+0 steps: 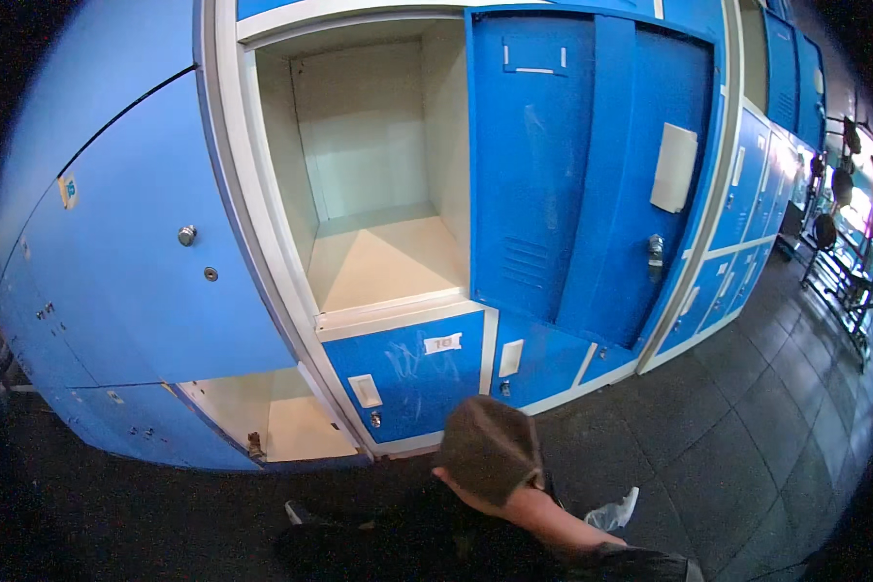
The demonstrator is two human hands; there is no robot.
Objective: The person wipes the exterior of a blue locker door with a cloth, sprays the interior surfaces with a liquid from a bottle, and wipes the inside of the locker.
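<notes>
A brown cloth is draped over my right hand, which reaches in from the lower right. The cloth hides most of the fingers; only the hand's edge and the wrist show, and the hand looks closed on it. It is held low, in front of the bottom row of lockers. Above it, an open locker compartment shows bare cream walls and shelf. Its blue door is swung out to the right. My left hand is not in view.
Shut blue locker doors line the bottom row. At left, light blue doors flank a low open compartment. Dark floor tiles run right toward gym equipment. A grey-white shoe shows below.
</notes>
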